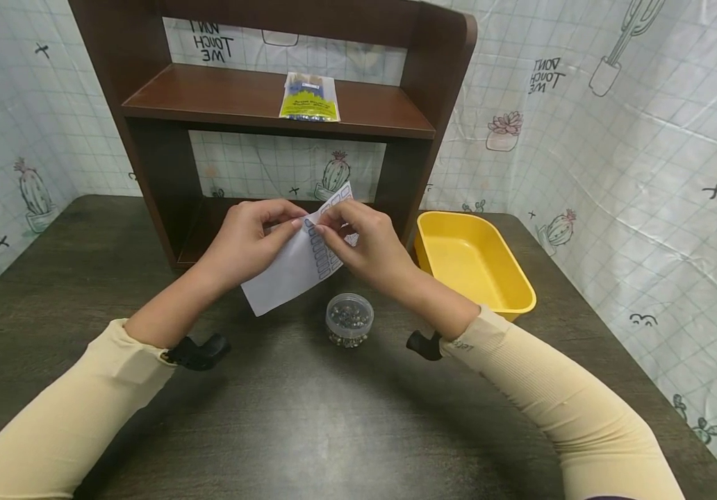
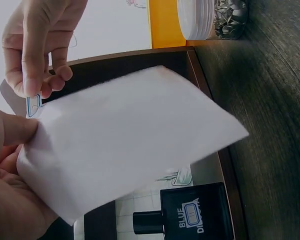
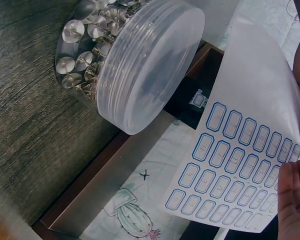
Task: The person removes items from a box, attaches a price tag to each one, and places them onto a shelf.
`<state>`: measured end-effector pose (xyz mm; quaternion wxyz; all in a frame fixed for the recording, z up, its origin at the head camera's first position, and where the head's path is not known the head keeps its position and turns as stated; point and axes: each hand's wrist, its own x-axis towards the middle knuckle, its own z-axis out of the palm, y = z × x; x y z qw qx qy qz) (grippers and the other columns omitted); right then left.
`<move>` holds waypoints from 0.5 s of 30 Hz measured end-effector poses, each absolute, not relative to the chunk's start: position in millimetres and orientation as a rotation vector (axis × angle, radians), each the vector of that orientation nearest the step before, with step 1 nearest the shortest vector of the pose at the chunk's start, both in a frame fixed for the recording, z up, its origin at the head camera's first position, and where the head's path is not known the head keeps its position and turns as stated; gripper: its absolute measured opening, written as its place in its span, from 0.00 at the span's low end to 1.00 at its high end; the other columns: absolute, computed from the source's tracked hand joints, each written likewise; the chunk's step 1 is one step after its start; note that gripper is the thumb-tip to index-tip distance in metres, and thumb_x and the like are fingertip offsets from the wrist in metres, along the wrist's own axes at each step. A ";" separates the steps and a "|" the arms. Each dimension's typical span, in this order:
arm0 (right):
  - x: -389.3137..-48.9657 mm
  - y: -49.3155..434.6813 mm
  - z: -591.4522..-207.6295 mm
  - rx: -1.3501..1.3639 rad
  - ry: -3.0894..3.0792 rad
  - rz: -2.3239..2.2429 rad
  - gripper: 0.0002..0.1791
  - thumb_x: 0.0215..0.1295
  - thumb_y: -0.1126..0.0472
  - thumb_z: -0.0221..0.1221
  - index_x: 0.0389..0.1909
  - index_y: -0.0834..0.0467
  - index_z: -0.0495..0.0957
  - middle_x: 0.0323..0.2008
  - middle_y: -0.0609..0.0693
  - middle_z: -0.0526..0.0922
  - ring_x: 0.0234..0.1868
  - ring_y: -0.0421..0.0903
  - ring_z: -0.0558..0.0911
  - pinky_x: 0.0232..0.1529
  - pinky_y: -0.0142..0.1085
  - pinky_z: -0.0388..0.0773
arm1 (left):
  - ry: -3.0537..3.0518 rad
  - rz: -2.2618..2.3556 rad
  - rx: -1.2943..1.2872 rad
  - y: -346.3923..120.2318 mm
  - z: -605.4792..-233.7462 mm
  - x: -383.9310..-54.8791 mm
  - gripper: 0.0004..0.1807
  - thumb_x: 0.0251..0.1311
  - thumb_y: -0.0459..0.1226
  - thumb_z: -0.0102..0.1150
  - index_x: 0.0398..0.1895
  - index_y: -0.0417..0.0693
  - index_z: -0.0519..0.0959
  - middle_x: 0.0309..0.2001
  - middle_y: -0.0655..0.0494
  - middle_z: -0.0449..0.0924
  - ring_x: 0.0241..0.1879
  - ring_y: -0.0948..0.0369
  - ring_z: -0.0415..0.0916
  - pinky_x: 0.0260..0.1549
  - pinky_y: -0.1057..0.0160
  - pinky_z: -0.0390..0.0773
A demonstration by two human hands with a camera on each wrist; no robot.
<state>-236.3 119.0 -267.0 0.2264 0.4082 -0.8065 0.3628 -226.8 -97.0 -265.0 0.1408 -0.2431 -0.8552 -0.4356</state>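
A white sheet of sticker labels (image 1: pixel 290 267) is held up above the table, its rows of small blue-bordered labels showing in the right wrist view. My left hand (image 1: pixel 242 239) grips the sheet's upper edge between thumb and fingers. Close beside it, my right hand (image 1: pixel 367 239) pinches at one blue-edged label (image 2: pixel 33 105), which sticks out at the sheet's edge in the left wrist view. Below the hands stands a round clear jar (image 1: pixel 349 321) of metal thumbtacks with its lid on.
Behind the hands stands a dark brown shelf (image 1: pixel 258 94) with a packet (image 1: pixel 310 98) on its upper board. A black bottle (image 2: pixel 197 212) with a small label on its front stands in the lower part. To the right is a yellow tray (image 1: pixel 515 295).
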 end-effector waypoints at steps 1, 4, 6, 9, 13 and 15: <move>-236.1 119.3 -267.1 1.124 -2.227 1.007 0.03 0.70 0.69 0.65 0.40 0.66 0.83 0.37 0.57 0.86 0.40 0.48 0.85 0.47 0.37 0.87 | -2.463 -1.252 -0.706 -96.3 -265.1 -226.1 0.11 0.75 0.34 0.58 0.50 0.41 0.88 0.49 0.44 0.90 0.43 0.52 0.87 0.41 0.54 0.84; -235.4 120.5 -266.9 1.108 -2.243 1.038 0.04 0.69 0.69 0.66 0.40 0.66 0.83 0.37 0.57 0.86 0.40 0.48 0.85 0.48 0.38 0.88 | -2.454 -1.228 -0.706 -95.1 -266.0 -225.4 0.11 0.76 0.34 0.57 0.51 0.40 0.87 0.48 0.43 0.90 0.44 0.51 0.88 0.42 0.49 0.86; -234.8 121.6 -266.8 1.094 -2.257 1.061 0.04 0.69 0.68 0.66 0.40 0.66 0.83 0.37 0.57 0.86 0.39 0.48 0.85 0.46 0.38 0.88 | -2.450 -1.209 -0.686 -94.8 -266.6 -224.9 0.12 0.76 0.33 0.56 0.52 0.39 0.87 0.48 0.42 0.90 0.43 0.50 0.89 0.43 0.47 0.86; -234.7 124.1 -267.7 1.086 -2.265 1.080 0.03 0.70 0.68 0.66 0.40 0.66 0.83 0.36 0.57 0.86 0.38 0.47 0.83 0.44 0.37 0.86 | -2.443 -1.176 -0.663 -96.6 -266.8 -223.3 0.12 0.76 0.32 0.55 0.53 0.39 0.86 0.48 0.42 0.90 0.43 0.50 0.89 0.44 0.48 0.86; -235.8 129.2 -268.5 1.066 -2.257 1.103 0.04 0.70 0.67 0.66 0.40 0.65 0.83 0.35 0.56 0.86 0.34 0.45 0.79 0.39 0.31 0.81 | -2.442 -1.126 -0.671 -99.6 -263.0 -218.9 0.13 0.77 0.32 0.54 0.54 0.40 0.86 0.50 0.42 0.89 0.43 0.50 0.87 0.43 0.50 0.84; -235.8 132.6 -268.7 1.040 -2.256 1.131 0.04 0.69 0.67 0.66 0.40 0.65 0.84 0.35 0.56 0.86 0.32 0.44 0.79 0.37 0.28 0.79 | -2.443 -1.112 -0.675 -100.2 -261.0 -216.7 0.13 0.77 0.33 0.53 0.54 0.40 0.85 0.50 0.42 0.89 0.43 0.50 0.88 0.41 0.50 0.84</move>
